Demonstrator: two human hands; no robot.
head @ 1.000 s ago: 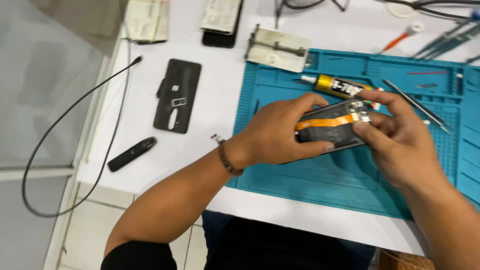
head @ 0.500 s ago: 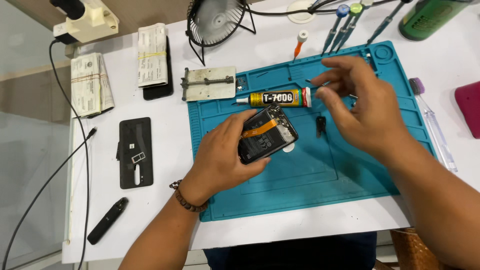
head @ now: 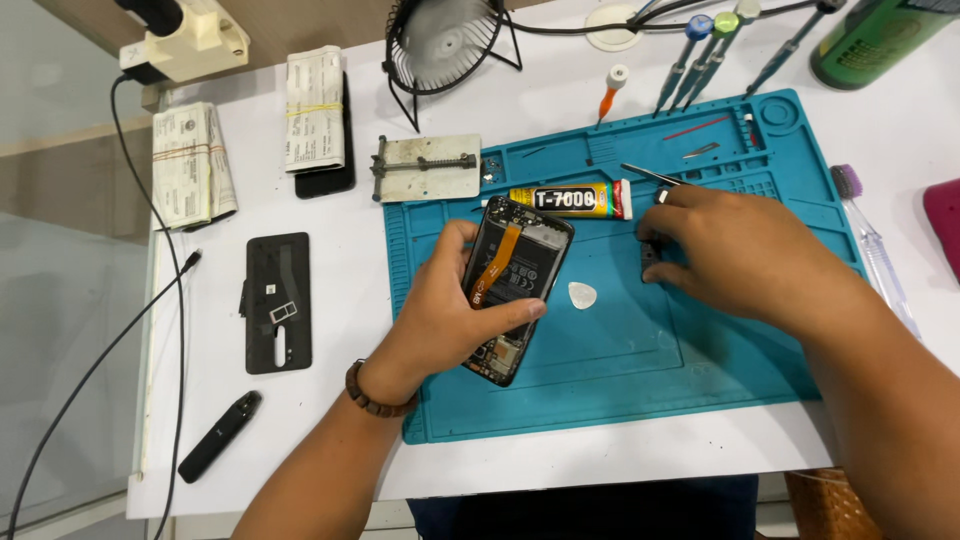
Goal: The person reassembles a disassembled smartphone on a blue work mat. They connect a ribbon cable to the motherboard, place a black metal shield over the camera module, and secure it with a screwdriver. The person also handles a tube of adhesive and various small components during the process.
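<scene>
Operator: Status of both hands?

Technician: Left hand point(head: 440, 325) closed around the opened phone point(head: 515, 285), centre of frame, tilted above the blue mat point(head: 620, 390). Right hand point(head: 740, 250) curled, fingertips pinching a small dark part point(head: 651, 262) on the mat.

Operator: Orientation?

Technician: Long axis runs lower left to upper right — camera end toward the glue tube point(head: 570, 200). Judged step: part pickup; next calls for fine alignment.

Matt teal rubbery mat point(head: 640, 370), glossy black opened phone point(head: 515, 285), dull metal clamp plate point(head: 428, 167), smooth white tabletop point(head: 330, 420)
</scene>
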